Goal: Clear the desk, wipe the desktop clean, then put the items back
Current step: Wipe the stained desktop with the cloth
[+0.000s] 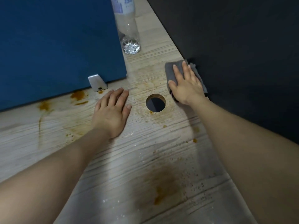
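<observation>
Orange-brown stains (161,188) and crumbs marked the pale wood-grain laminate desktop (113,159). Left hand (111,113) lay flat, fingers straight, holding nothing, beside the round cable hole (155,102). Right hand (186,84) pressed flat on a folded grey cloth (171,71). Clear plastic bottle (128,34) stood upright against the blue partition (56,42).

1. Dim, even indoor light; the source itself can't be told.
2. Soft shadows under both forearms on the desk (113,159).
3. Right side nearly black, no detail.
4. Wide-angle stretch at the edges; slight overall softness.
</observation>
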Tool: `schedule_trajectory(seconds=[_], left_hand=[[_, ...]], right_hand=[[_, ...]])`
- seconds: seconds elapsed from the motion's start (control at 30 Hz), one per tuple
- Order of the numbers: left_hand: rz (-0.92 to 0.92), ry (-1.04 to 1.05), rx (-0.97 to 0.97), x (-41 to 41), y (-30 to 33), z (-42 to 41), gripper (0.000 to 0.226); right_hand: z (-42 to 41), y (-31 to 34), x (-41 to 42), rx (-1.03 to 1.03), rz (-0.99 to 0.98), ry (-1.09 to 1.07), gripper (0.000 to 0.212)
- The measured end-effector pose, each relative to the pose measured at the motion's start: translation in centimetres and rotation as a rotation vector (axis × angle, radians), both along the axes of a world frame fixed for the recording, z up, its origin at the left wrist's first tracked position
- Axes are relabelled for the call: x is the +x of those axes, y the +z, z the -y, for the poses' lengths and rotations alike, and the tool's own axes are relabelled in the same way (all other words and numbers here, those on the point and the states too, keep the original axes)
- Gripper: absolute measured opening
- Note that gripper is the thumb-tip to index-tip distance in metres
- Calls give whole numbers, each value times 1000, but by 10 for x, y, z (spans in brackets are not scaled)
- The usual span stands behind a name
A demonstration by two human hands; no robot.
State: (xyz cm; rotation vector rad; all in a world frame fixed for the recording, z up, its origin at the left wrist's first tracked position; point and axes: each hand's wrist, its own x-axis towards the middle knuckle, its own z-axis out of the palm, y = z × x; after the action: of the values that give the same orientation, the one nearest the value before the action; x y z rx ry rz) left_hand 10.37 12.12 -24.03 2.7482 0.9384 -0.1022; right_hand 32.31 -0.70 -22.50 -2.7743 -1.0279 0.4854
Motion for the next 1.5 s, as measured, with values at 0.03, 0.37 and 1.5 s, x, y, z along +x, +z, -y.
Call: schedule_trajectory(seconds=[0.03, 0.37, 1.5], left_hand=[[2, -1, -5, 0, 1, 0, 55], [-25, -7, -22, 0, 4, 2, 55], [15, -7, 9, -1, 3, 2, 54]], right_hand=[[-4, 1, 1, 3, -4, -5, 59], [21, 1, -55, 18, 24, 28, 61], [-60, -9, 0, 98, 52, 236, 54]])
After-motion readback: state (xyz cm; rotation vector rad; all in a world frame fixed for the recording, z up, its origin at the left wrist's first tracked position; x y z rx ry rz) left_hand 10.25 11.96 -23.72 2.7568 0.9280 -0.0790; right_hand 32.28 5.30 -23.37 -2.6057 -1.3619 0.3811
